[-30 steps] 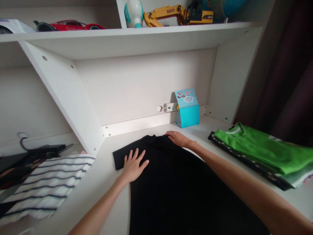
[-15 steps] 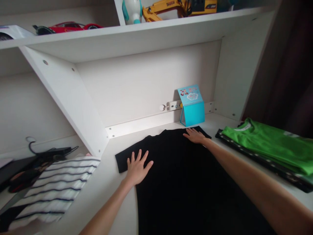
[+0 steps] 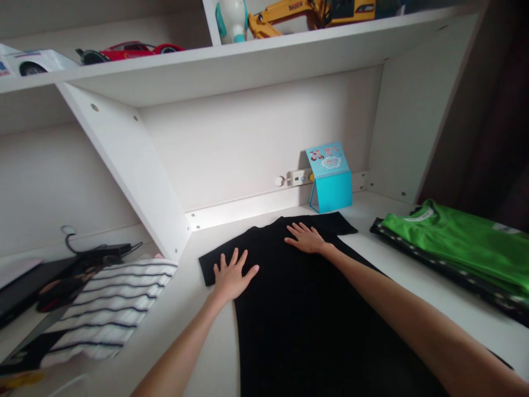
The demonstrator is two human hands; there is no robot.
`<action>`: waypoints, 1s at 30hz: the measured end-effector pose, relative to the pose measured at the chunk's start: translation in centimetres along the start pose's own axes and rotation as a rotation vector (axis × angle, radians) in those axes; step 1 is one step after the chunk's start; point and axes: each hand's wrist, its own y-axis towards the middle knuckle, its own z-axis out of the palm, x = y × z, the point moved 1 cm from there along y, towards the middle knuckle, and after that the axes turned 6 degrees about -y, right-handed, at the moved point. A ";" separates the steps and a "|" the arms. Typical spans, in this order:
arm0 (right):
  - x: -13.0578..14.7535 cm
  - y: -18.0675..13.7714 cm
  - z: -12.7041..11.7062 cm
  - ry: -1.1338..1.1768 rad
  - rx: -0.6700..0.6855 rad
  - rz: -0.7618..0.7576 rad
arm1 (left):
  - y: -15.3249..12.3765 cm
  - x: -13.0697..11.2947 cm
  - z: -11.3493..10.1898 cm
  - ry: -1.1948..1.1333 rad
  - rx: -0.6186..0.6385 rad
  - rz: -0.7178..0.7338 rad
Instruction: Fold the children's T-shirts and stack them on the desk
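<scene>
A: Fingers [image 3: 235,257], status?

B: Spread apart on both hands, palms down, gripping nothing. Left hand [image 3: 231,275] pressed flat on the near-left sleeve of the black shirt [image 3: 306,320]. Right hand [image 3: 306,240] flat just below the collar.

A: Shirt position?

B: Laid out flat in the middle of the white desk [image 3: 405,264], collar toward the back wall, hem running off the bottom of the view. Both sleeves out to the sides.

A: Surroundings, big to small?

B: Shelf [image 3: 268,55] overhead, spanning the alcove. Green shirt [image 3: 454,242] folded on a pile at the right, well apart from the black one. Striped shirt [image 3: 111,303] on the left, past the slanted white panel, near the left hand but not touching it. Blue calendar [image 3: 334,190] upright against the back wall, just behind the right sleeve. On the shelf, a yellow toy digger [image 3: 289,14] and a red toy car [image 3: 132,49].
</scene>
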 end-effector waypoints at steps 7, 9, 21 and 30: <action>0.5 1.2 -0.9 -0.005 0.006 0.001 | 1.1 3.9 -0.7 0.014 -0.059 -0.100; 1.2 0.8 -1.6 0.003 0.004 -0.005 | 1.1 4.3 -0.7 0.028 -0.073 -0.102; 13.0 -15.5 -1.2 0.150 0.162 -0.699 | 1.4 4.1 -0.6 0.065 -0.059 -0.141; 14.3 -15.2 -1.4 0.161 0.160 -0.583 | 4.6 7.5 -2.4 -0.014 -0.023 -0.366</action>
